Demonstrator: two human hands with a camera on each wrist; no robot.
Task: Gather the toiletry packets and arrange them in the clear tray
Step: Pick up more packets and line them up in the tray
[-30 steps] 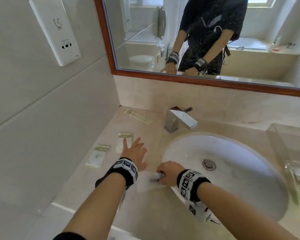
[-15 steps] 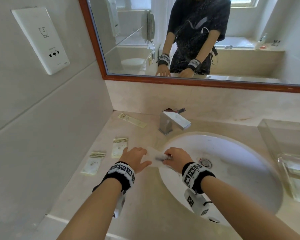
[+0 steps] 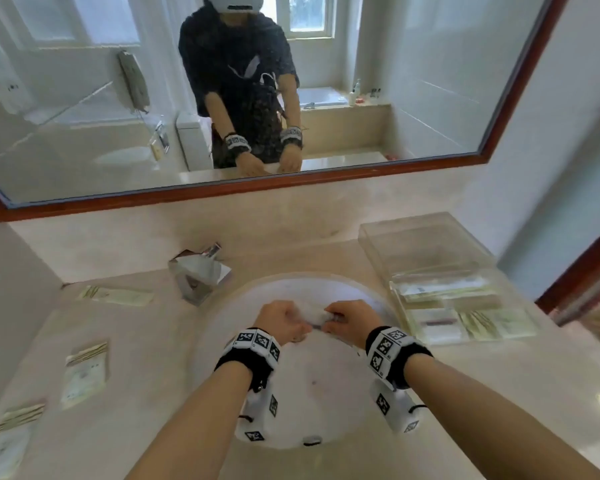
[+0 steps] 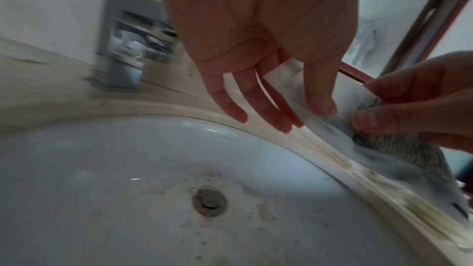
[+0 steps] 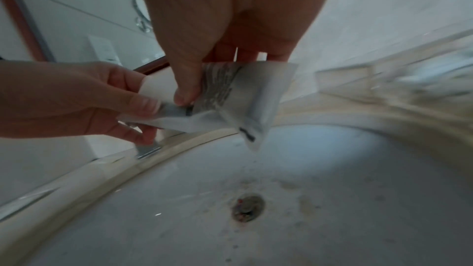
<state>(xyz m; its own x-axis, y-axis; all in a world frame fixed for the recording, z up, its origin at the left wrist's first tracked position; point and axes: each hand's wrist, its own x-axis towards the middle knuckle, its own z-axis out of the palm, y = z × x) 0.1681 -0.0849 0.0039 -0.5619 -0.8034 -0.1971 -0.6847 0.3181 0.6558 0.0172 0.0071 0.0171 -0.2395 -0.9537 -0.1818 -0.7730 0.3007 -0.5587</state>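
Over the white sink basin [image 3: 312, 393], both hands hold one white toiletry packet [image 3: 311, 315] with a grey striped print [image 5: 222, 86]. My left hand [image 3: 291, 325] pinches its left end between thumb and fingers [image 4: 321, 104]. My right hand [image 3: 336, 320] pinches the striped end [image 5: 187, 96]. The clear tray [image 3: 520, 332] stands on the counter right of the sink, with several packets lying flat inside. Three more packets lie on the counter to the left: one near the wall [image 3: 118, 296], one midway [image 3: 84, 372], one at the front edge [image 3: 11, 441].
A chrome faucet [image 3: 201, 271] stands behind the sink on the left. A second clear box [image 3: 420, 244] sits just behind the tray. A wood-framed mirror [image 3: 257, 188] runs along the back wall. The drain [image 4: 210, 202] lies below the hands.
Both hands carried the packet rightward from the sink's left rim to above its middle. My left hand, open a second ago, now pinches the packet too. The view swung right, showing the tray.
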